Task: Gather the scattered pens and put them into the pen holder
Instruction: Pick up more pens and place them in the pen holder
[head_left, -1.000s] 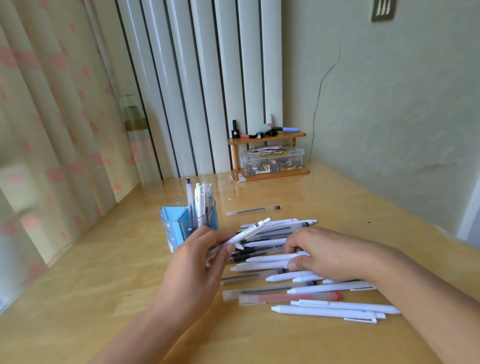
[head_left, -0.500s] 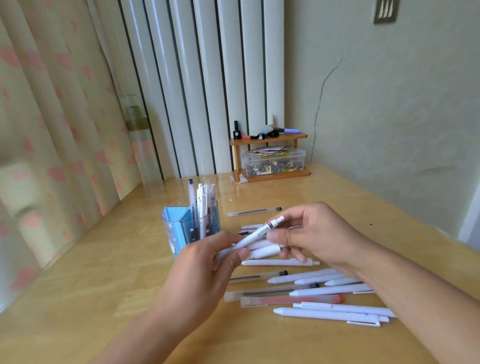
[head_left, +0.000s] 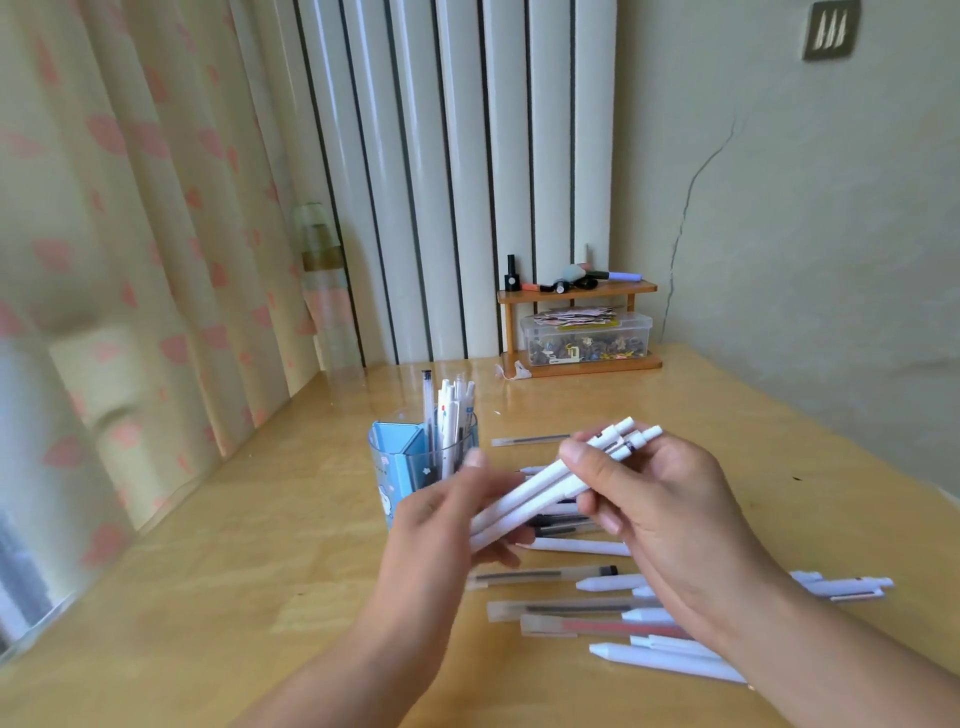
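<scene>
Head view: both hands are raised over the table (head_left: 218, 597), sharing a small bundle of white pens (head_left: 545, 491) held slantwise, the clicker ends pointing up and to the right; the left hand (head_left: 441, 525) has its fingers curled under the lower ends of the bundle with the thumb lifted near the top, while the right hand (head_left: 660, 499) pinches the upper part between thumb and curled fingers; how many pens make up the bundle is hard to say, two or three at least.

The step in hand looks like gathering and squaring a handful before it goes into the pen holder (head_left: 415, 467); the holder, a clear round cup with a blue insert and a small cartoon figure, stands just left of the hands and already has several pens upright in it.

The next move would call for tipping the bundle upright and lowering it into the free part of the cup, past the pens already standing there; one hand alone might manage it once the ends are level.

Plenty is left to do: loose pens (head_left: 670, 660) lie on the table under and beside the right forearm, mostly white ones, some clear-barrelled, one with red ink (head_left: 597, 626); a single thin clear pen (head_left: 530, 440) lies apart, farther back, behind the hands.
</scene>
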